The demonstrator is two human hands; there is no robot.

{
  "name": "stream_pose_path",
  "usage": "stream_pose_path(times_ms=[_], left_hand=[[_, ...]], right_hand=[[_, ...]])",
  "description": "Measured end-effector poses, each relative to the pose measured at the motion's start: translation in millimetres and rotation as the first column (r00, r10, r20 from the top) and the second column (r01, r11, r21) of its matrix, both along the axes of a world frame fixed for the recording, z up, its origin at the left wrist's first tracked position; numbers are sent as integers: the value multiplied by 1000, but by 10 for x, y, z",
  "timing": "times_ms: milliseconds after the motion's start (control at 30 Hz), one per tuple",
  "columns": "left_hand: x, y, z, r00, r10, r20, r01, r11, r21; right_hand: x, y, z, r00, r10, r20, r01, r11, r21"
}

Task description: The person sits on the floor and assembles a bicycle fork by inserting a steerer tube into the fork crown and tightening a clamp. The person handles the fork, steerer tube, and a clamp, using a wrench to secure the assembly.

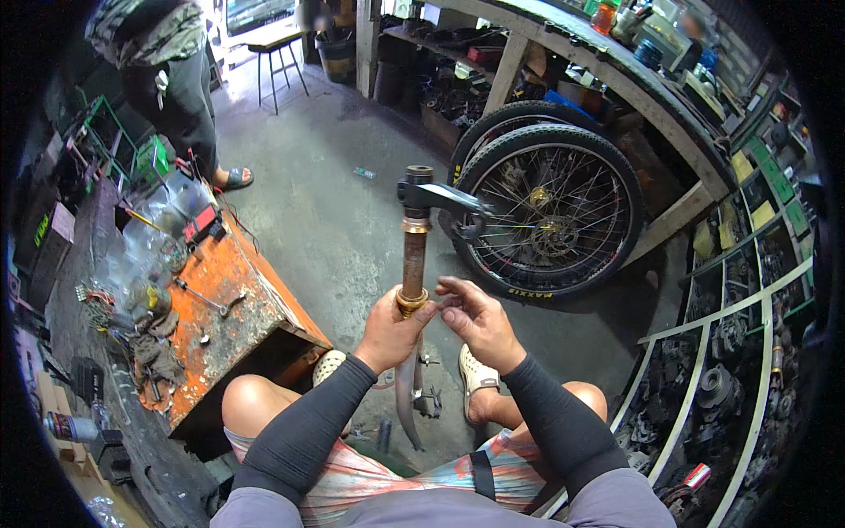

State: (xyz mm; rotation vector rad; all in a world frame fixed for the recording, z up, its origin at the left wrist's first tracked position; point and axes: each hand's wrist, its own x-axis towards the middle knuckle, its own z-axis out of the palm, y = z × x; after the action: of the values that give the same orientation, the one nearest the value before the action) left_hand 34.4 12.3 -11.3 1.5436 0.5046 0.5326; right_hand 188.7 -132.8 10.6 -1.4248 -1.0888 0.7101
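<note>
A bicycle fork [414, 260] stands upright between my knees, its worn brown steerer tube pointing up and one curved blade showing below. My left hand [393, 332] is wrapped round the bottom of the tube at a gold headset ring [410, 302]. Close by on the other side, my right hand [478, 322] has bent fingers, with a gap between thumb and forefinger and nothing visible in it. Higher on the tube sits another gold ring [416, 225], below a black and silver handlebar stem [440, 195] that juts to the right.
An orange, paint-worn workbench [220, 304] with a wrench [209, 297] stands at left. Two bicycle wheels [563, 211] lean against the far bench [515, 75]. Shelves of metal parts [713, 387] line the right. Another person [172, 101] stands far left, near a stool [275, 40].
</note>
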Motion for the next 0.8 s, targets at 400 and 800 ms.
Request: stream_pose_path(times_ms=[400,800], left_hand=[[14,-320,-213,984,-129,-122,119,989,-83],[-64,-520,-289,961,-276,-21,255,914,-317]], right_hand=[[74,490,78,833,-23,-553,93,991,98],[56,350,-29,750,114,-651,-12,987,159]])
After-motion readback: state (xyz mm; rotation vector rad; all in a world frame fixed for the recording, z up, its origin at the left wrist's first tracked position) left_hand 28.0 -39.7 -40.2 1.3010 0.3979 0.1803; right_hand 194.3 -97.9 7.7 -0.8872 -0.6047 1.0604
